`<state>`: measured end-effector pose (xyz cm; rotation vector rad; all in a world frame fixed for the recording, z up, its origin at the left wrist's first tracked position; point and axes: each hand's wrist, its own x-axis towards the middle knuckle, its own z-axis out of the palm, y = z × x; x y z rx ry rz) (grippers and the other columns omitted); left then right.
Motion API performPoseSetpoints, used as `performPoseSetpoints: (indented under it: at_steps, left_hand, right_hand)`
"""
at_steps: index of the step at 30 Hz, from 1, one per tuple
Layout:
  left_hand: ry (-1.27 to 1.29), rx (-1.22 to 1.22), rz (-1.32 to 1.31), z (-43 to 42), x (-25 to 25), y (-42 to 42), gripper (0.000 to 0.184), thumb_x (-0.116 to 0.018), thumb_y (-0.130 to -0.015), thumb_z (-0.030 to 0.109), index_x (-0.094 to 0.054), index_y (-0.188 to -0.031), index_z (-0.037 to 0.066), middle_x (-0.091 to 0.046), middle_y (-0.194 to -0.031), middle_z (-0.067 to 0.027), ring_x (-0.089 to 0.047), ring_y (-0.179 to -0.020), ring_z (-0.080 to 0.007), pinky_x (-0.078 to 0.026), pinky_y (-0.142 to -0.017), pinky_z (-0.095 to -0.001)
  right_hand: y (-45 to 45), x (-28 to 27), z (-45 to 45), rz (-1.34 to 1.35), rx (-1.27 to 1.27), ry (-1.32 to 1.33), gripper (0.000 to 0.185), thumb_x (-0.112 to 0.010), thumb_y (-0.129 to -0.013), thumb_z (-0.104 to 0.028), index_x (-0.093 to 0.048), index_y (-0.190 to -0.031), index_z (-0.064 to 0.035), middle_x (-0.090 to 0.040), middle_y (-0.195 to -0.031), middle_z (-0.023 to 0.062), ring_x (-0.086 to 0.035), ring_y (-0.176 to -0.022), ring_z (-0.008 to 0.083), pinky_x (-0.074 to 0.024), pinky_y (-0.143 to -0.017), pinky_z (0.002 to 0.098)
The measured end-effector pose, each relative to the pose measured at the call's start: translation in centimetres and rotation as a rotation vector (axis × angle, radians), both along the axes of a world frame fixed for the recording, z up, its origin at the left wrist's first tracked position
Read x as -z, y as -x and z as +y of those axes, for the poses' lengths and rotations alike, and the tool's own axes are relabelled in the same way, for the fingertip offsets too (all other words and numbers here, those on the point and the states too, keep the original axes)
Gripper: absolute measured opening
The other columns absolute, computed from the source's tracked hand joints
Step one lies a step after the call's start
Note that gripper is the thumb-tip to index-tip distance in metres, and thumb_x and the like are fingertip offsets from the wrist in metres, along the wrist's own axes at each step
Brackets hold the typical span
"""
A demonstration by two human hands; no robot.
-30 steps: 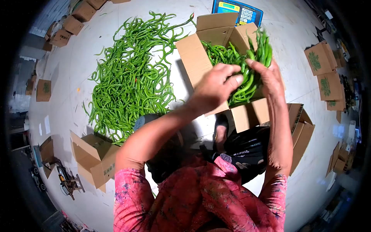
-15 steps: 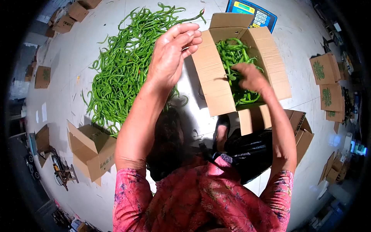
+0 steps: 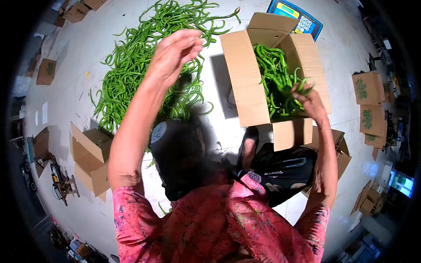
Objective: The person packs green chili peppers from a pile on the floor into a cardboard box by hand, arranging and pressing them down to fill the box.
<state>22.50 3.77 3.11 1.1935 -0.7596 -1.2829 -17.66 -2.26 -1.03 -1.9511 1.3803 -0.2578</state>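
My left hand [image 3: 179, 51] hovers over a wide heap of long green chili peppers [image 3: 131, 70] spread on the floor. Its fingers are stretched and slightly bent, and no pepper shows in them. An upright cardboard box [image 3: 245, 79] with its flaps folded out is partly filled with more of these green chili peppers [image 3: 274, 65]. At the box's right side, my right hand [image 3: 313, 103] has its fingers closed around green chili peppers [image 3: 303, 86]; how many is hard to tell.
Behind the box is a blue scale display [image 3: 296, 17] with a keypad. An open carton [image 3: 94, 160] stands at the left, and another carton [image 3: 342, 149] lies beside my right knee. Printed cartons [image 3: 367, 90] are stacked farther right. A small wooden stool [image 3: 65, 182] is at far left.
My left hand has moved left, away from the box and over the heap. My right hand has shifted right and down from the middle of the box, with peppers showing at its fingers.
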Motion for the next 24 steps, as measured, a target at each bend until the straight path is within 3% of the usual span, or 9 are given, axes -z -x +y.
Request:
performPoseSetpoints:
  at_steps: [1,7,10,11,15,20,21,23,24]
  left_hand:
    - [-0.041,-0.017,-0.018,1.0,1.1,-1.4,0.027,-0.055,-0.095,0.011,-0.058,-0.116,-0.004,-0.064,-0.099,-0.0095,-0.062,-0.087,-0.0143,-0.052,-0.075,-0.0219]
    - [-0.283,-0.109,0.118,9.7,12.5,-9.2,0.021,-0.053,-0.096,0.01,-0.057,-0.114,0.001,-0.064,-0.091,-0.0072,-0.062,-0.074,-0.0109,-0.051,-0.059,-0.0192]
    - [-0.495,-0.268,0.104,14.8,15.0,-8.4,0.021,-0.05,-0.097,0.009,-0.057,-0.114,0.001,-0.065,-0.09,-0.0068,-0.062,-0.071,-0.0106,-0.051,-0.057,-0.02]
    - [-0.529,-0.282,0.129,16.2,15.7,-8.2,0.021,-0.049,-0.097,0.009,-0.057,-0.114,0.001,-0.065,-0.09,-0.0067,-0.062,-0.071,-0.0105,-0.051,-0.057,-0.0202]
    - [-0.669,-0.414,0.186,21.4,19.0,-7.6,0.018,-0.048,-0.096,0.005,-0.057,-0.111,0.0,-0.063,-0.081,-0.0074,-0.058,-0.063,-0.0113,-0.047,-0.052,-0.0215]
    - [-0.745,-0.507,0.308,26.0,22.3,-5.9,0.019,-0.049,-0.088,-0.004,-0.056,-0.106,-0.002,-0.056,-0.072,-0.0069,-0.045,-0.051,-0.0106,-0.035,-0.043,-0.0222]
    - [-0.748,-0.522,0.333,27.0,23.0,-5.6,0.022,-0.049,-0.086,-0.007,-0.057,-0.106,-0.003,-0.057,-0.073,-0.008,-0.046,-0.051,-0.0113,-0.034,-0.043,-0.022]
    - [-0.771,-0.457,0.212,29.0,24.7,-4.7,0.027,-0.049,-0.083,-0.008,-0.06,-0.107,-0.003,-0.061,-0.078,-0.0106,-0.049,-0.054,-0.0117,-0.034,-0.044,-0.0223]
    - [-0.758,-0.411,0.178,29.6,22.4,-3.7,0.024,-0.05,-0.084,-0.007,-0.061,-0.106,-0.003,-0.062,-0.077,-0.0094,-0.054,-0.058,-0.0118,-0.036,-0.046,-0.0205]
  right_hand:
    - [-0.5,-1.0,0.1,-0.138,0.221,-0.109,0.022,-0.06,-0.092,-0.019,-0.065,-0.107,-0.0029,-0.067,-0.096,0.0121,-0.063,-0.093,0.0209,-0.0479,-0.085,0.0319]
    - [0.3,1.8,-0.4,0.114,-0.026,-0.218,0.037,-0.061,-0.091,-0.029,-0.061,-0.115,-0.0008,-0.068,-0.101,0.0148,-0.061,-0.097,0.0257,-0.0453,-0.091,0.0374]
    - [0.4,0.2,-1.1,-0.288,0.3,-0.242,0.035,-0.063,-0.091,-0.034,-0.061,-0.106,-0.0018,-0.067,-0.093,0.0093,-0.06,-0.093,0.0243,-0.0435,-0.091,0.0387]
    - [0.4,-0.5,-1.3,-0.29,0.358,-0.05,0.034,-0.061,-0.093,-0.035,-0.06,-0.105,-0.0026,-0.063,-0.085,0.0083,-0.059,-0.083,0.02,-0.046,-0.083,0.0366]
    - [-1.2,-5.7,-0.6,-0.535,0.545,0.009,0.033,-0.059,-0.095,-0.034,-0.059,-0.107,-0.0034,-0.052,-0.07,0.0005,-0.052,-0.065,0.0113,-0.0433,-0.063,0.0253]
    - [-0.8,-0.5,-3.5,-0.407,0.476,0.008,0.047,-0.063,-0.091,-0.038,-0.053,-0.123,-0.005,-0.053,-0.08,0.0018,-0.047,-0.068,0.0084,-0.0392,-0.062,0.0246]
    - [0.2,2.1,-4.4,-0.229,0.416,-0.104,0.061,-0.068,-0.087,-0.04,-0.046,-0.131,-0.0051,-0.061,-0.095,0.0069,-0.056,-0.08,0.0148,-0.0465,-0.072,0.0288]
    - [0.9,6.4,-3.3,-0.07,0.08,0.229,0.079,-0.078,-0.077,-0.032,-0.038,-0.139,-0.0013,-0.059,-0.117,0.0157,-0.059,-0.105,0.0262,-0.0494,-0.087,0.0379]
    - [0.9,7.2,-2.7,-0.044,0.035,0.173,0.081,-0.08,-0.075,-0.025,-0.037,-0.139,-0.0021,-0.056,-0.124,0.0174,-0.055,-0.113,0.0291,-0.0468,-0.094,0.0396]
